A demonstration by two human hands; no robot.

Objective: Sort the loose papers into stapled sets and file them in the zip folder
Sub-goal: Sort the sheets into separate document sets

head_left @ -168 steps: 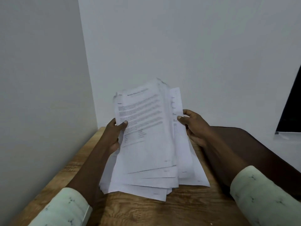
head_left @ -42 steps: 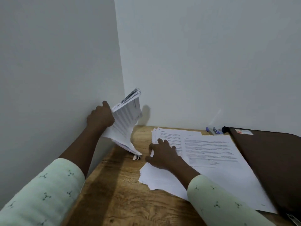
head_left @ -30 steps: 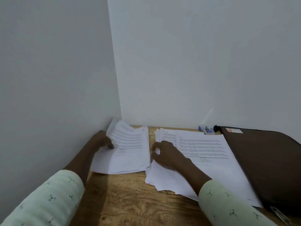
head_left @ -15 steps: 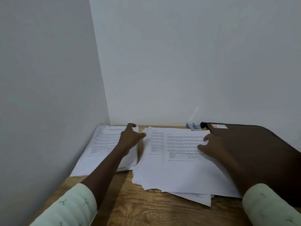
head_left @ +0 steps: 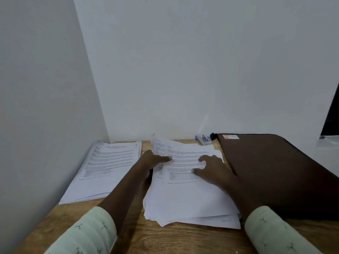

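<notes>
A loose pile (head_left: 185,200) of printed sheets lies in the middle of the wooden tabletop (head_left: 165,239), its edges fanned and uneven at the near end. The left hand (head_left: 153,163) is at the pile's left edge. Its thumb lies across the top and its fingers are tucked beneath, so it pinches the top sheets (head_left: 159,146), whose far left corner curls up off the pile. How many sheets it holds cannot be told. The right hand (head_left: 212,168) rests on the pile's upper right part, fingers spread and lightly bent, fingertips on the printed text, gripping nothing.

Left of the pile, just apart from it with a strip of bare wood between, a neat stack (head_left: 108,167) of printed sheets lies flat against the side wall (head_left: 42,107). Right of the pile, its edge just beside the pile's right edge, a brown folder (head_left: 275,173) lies flat and closed, with a small white and red label (head_left: 231,136) at its far end. Beyond the pile's far right corner, against the back wall (head_left: 201,61), sits a small blue and white stapler (head_left: 204,140).

Pale green sleeves (head_left: 88,233) with a small dark print cover both forearms on the near side of the pile. Far to the pile's right, a dark panel (head_left: 332,116) shows at the frame edge.
</notes>
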